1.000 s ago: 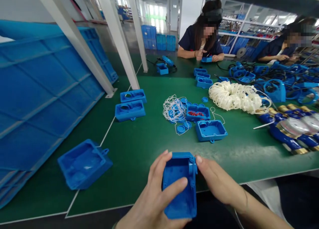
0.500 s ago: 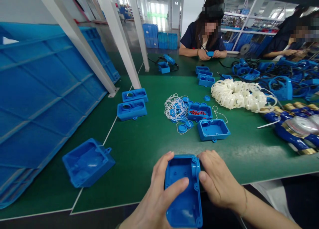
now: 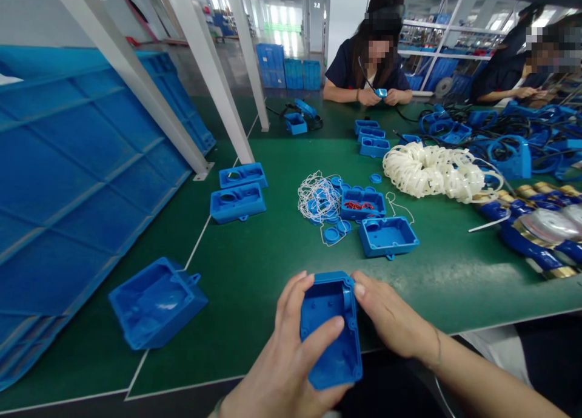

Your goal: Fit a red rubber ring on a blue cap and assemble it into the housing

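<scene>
A blue plastic box (image 3: 334, 345), open side toward me, is held over the table's front edge. My left hand (image 3: 295, 345) grips it from the left, thumb across the opening and fingers along the far left side. With its thumb on the far right corner, my right hand (image 3: 386, 309) holds the box's right side; its other fingers are partly hidden behind it. Beyond lies another open blue box (image 3: 388, 239), near a box with red rings inside (image 3: 361, 205). A tangle of white cord-like rings (image 3: 318, 196) lies over round blue caps (image 3: 331, 235).
A larger blue box (image 3: 157, 303) stands at left, with two blue housings (image 3: 239, 202) behind it. A big blue crate (image 3: 91, 181) and white posts (image 3: 209, 72) border the left. Cream plastic rings (image 3: 436, 172) and blue-and-brass fittings (image 3: 541, 230) lie right. A co-worker (image 3: 368, 60) sits opposite.
The box in my hands has tipped, its far end rising slightly and its near end moving up in view. My right thumb has shifted up to the box's far right corner.
</scene>
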A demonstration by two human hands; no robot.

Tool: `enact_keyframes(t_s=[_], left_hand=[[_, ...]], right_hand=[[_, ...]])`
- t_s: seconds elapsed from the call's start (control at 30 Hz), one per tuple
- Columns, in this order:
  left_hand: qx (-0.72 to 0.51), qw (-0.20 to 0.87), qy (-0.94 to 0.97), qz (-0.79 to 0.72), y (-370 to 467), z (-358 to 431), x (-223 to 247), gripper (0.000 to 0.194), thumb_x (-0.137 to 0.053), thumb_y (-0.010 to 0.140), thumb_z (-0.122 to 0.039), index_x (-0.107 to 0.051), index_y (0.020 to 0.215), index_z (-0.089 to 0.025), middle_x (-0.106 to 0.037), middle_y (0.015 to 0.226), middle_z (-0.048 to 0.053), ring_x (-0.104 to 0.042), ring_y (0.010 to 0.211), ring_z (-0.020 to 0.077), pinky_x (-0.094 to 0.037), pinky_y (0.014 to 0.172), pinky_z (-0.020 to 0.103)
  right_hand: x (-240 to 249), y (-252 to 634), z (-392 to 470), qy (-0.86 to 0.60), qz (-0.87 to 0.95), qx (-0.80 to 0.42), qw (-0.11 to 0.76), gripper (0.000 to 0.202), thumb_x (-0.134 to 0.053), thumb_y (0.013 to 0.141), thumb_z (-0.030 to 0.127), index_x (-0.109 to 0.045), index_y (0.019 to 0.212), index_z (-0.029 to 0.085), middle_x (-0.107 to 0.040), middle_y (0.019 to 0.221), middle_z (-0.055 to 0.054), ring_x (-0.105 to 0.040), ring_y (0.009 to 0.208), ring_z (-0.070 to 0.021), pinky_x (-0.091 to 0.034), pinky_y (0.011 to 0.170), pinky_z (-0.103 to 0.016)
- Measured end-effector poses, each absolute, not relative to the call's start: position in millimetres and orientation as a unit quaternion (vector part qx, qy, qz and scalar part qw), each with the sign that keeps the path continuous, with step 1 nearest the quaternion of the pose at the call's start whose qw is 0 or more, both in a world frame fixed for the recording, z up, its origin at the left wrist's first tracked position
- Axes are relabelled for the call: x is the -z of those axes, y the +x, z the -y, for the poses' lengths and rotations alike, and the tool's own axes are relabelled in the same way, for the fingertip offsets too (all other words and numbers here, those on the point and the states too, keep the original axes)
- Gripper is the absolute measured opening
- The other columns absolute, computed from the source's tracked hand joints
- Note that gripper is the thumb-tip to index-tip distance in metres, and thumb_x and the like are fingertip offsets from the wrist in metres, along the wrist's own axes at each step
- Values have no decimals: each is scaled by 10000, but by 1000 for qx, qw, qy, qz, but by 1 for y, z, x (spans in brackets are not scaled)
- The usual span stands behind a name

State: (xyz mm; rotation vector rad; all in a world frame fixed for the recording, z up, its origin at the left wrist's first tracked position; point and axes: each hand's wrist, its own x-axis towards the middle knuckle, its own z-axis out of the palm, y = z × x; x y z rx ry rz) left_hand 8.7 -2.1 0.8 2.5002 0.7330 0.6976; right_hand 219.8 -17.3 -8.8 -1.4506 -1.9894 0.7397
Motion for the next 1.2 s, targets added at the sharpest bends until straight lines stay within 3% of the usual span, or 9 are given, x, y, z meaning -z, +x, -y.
enact_keyframes(t_s=[0.23, 0.47, 0.77, 1.0, 1.2], left_hand=[[-248, 388, 829, -316, 0, -9, -3, 1115, -869, 495, -308, -164, 1359, -315, -26, 1482, 166, -175, 1347, 411, -308, 1015, 603], [-209, 399, 834, -320, -3, -6, -11, 1153, -820, 515, -511, -119, 1403, -288, 5, 1511, 169, -175, 1348, 406, -274, 1037, 586], [-215, 406, 841, -286, -7, 6, -6, 1050, -804, 606, -377, -122, 1396, -267, -73, 1492, 206, -208, 1337, 406, -338, 1004, 559], [-247, 392, 842, -278, 0, 14, -12, 1044, -847, 557, -290, -178, 1357, -348, -36, 1501, 159, -174, 1345, 422, -395, 971, 553], [-279, 300, 878, -248, 4, 7, 1, 1103, -874, 485, -324, -184, 1341, -412, 6, 1501, 114, -278, 1296, 448, -431, 938, 541]], right_hand=[[12, 230, 22, -535, 812, -78, 218, 474, -242, 951, 452, -442, 1186, 91, -566, 1020, -136, -484, 893, -251, -353, 785, -418], [-1, 232, 20, -491, 852, 35, 176, 504, -241, 917, 527, -565, 924, 140, -522, 786, -75, -414, 701, -212, -290, 666, -380], [0, 230, 25, -471, 851, 1, 232, 432, -196, 920, 438, -497, 760, 173, -481, 731, -72, -397, 677, -209, -276, 640, -373], [1, 230, 28, -469, 842, -29, 266, 447, -157, 925, 440, -486, 840, 150, -460, 716, -62, -397, 668, -207, -276, 624, -367], [4, 231, 28, -470, 834, -45, 286, 489, -132, 933, 454, -492, 929, 123, -479, 749, -73, -426, 691, -209, -310, 653, -381]])
